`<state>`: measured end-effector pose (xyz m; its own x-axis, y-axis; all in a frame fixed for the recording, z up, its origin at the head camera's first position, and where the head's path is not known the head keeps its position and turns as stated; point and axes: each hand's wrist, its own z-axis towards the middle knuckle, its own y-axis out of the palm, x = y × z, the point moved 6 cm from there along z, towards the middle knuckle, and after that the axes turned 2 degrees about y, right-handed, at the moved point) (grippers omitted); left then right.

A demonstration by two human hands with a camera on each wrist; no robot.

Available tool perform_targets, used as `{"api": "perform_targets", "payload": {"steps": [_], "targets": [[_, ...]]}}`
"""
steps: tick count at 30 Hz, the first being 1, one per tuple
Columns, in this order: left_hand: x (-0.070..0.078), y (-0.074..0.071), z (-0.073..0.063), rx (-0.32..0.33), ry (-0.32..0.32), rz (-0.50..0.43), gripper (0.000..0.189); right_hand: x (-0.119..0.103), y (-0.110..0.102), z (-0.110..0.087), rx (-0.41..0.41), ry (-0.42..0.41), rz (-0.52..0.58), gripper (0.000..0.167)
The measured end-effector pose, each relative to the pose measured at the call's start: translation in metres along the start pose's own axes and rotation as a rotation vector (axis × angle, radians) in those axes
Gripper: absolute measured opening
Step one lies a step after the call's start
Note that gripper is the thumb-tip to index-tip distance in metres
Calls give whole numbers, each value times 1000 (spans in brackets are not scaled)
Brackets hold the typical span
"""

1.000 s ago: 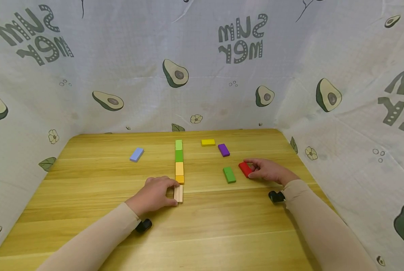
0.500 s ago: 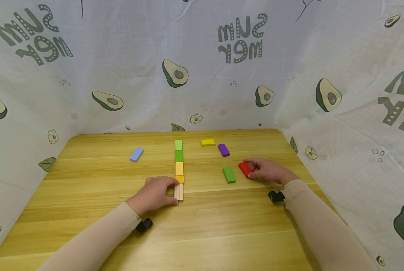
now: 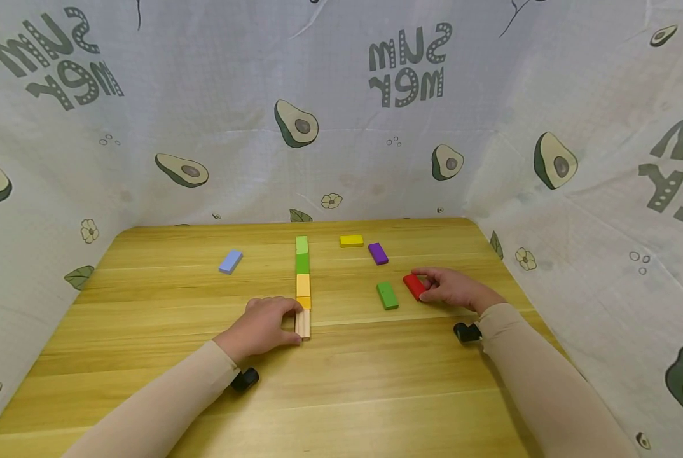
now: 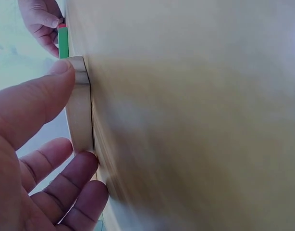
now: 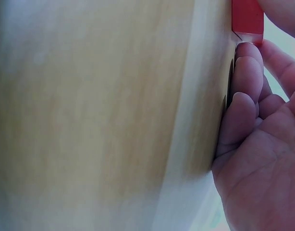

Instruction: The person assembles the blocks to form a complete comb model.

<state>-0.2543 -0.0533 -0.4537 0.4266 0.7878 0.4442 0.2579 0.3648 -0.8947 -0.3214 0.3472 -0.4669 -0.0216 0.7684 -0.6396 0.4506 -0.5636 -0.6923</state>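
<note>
In the head view, my left hand (image 3: 264, 327) pinches a plain wooden block (image 3: 303, 324) between thumb and finger at its two ends. It lies flat at the near end of a straight row, against an orange block (image 3: 304, 303). Beyond that come a light orange block (image 3: 303, 284), a green block (image 3: 302, 263) and a light green block (image 3: 302, 244). My right hand (image 3: 453, 287) holds a red block (image 3: 414, 287) on the table at the right. The right wrist view shows the red block (image 5: 247, 21) between thumb and fingers.
Right of the row lie a loose green block (image 3: 387, 296), a purple block (image 3: 378, 254) and a yellow block (image 3: 351, 241). A blue block (image 3: 231, 261) lies left of it. A patterned cloth (image 3: 341, 165) surrounds the wooden table (image 3: 353, 394) at the back and sides.
My left hand has slid the plain wooden block slightly away from me, up against the orange block. My right hand and the red block have stayed in place.
</note>
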Motion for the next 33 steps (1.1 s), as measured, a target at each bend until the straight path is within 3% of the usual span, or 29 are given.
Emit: {"api": "perform_targets", "payload": {"steps": [33], "targets": [[0, -1, 0, 2, -9, -2, 58, 1, 0, -1, -7, -4, 32, 74]]}}
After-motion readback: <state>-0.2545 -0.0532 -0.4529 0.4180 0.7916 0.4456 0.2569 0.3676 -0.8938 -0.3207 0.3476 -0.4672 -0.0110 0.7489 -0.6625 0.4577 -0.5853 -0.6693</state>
